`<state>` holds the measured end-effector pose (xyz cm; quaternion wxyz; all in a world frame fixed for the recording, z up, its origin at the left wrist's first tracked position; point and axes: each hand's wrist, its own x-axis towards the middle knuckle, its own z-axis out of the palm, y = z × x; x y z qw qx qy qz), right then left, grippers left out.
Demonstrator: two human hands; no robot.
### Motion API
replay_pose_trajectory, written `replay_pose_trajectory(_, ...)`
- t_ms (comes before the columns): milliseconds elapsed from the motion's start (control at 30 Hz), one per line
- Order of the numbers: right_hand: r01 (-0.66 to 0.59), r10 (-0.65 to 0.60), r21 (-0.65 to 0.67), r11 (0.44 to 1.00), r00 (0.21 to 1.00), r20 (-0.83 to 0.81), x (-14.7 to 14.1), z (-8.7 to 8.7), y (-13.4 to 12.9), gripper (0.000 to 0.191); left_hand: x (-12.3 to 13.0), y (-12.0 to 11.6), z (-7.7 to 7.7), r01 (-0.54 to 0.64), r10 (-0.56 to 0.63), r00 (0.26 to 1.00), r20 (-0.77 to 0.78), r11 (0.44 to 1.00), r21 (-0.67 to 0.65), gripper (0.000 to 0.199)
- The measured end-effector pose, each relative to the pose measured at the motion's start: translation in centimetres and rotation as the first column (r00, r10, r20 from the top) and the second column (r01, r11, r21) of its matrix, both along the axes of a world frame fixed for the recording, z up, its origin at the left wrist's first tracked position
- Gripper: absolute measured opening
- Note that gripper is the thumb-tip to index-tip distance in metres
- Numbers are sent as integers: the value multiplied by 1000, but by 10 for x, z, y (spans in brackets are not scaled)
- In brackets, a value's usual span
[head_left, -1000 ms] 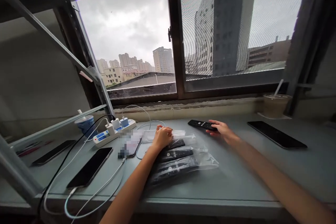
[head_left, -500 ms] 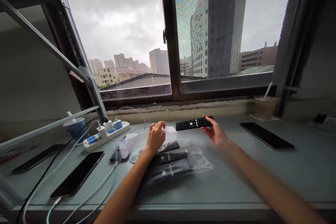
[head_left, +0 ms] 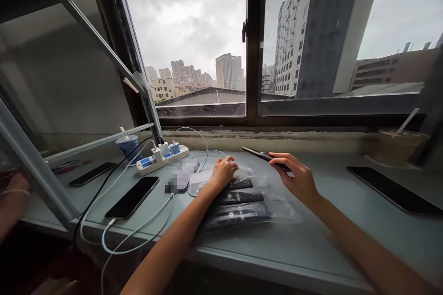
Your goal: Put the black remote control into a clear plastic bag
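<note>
My right hand [head_left: 294, 173] is closed around one end of a black remote control [head_left: 258, 153], held above the desk with its thin edge towards me. My left hand [head_left: 224, 169] hovers over or rests on the far end of the bagged remotes, its fingers loosely bent and apart; contact with the plastic cannot be made out. Several black remotes in clear plastic bags [head_left: 242, 212] lie in a row between my forearms. Loose clear plastic [head_left: 282, 205] spreads to their right.
A white power strip [head_left: 162, 159] with plugs and cables stands at the back left. Nearby are a charging phone [head_left: 133, 197], another phone [head_left: 92, 174] and a blue cup [head_left: 127, 147]. On the right lie a dark tablet-like device [head_left: 394, 189] and a drink cup [head_left: 398, 147]. Another person's arm [head_left: 15, 198] shows far left.
My view has swung left. The remote in my right hand has turned from its button face to its edge. My left hand stays by the bags, and another person's arm has come into view.
</note>
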<state>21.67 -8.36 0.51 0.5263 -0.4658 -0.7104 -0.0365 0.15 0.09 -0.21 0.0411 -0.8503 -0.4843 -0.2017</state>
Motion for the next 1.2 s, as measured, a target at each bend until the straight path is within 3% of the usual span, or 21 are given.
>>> replay_pose_trajectory(133,7,-10,17,1000,980,199,4,-7,3,32,0,1,2,-13,13,1000,15,1000,15,16)
replay_pose_trajectory(267,31,-54,102,994,970,237,7,-7,4,41,0,3,0,-7,6,999,43,999,33,10)
replay_pose_trajectory(467,114,-140,92,989,914,380,22,-4,11,45,0,5,-1,-12,8,996,88,999,51,9)
replay_pose_trajectory(700,253,-269,109,961,948,172,32,-10,16,39,0,4,-2,12,-15,994,111,999,31,4)
replay_pose_trajectory(967,48,-154,372,927,953,261,11,-9,10,26,-2,5,-3,-12,2,979,204,999,48,10)
replay_pose_trajectory(1200,20,-102,325,946,966,239,14,-13,13,38,-6,13,-7,-17,-20,954,299,993,120,48)
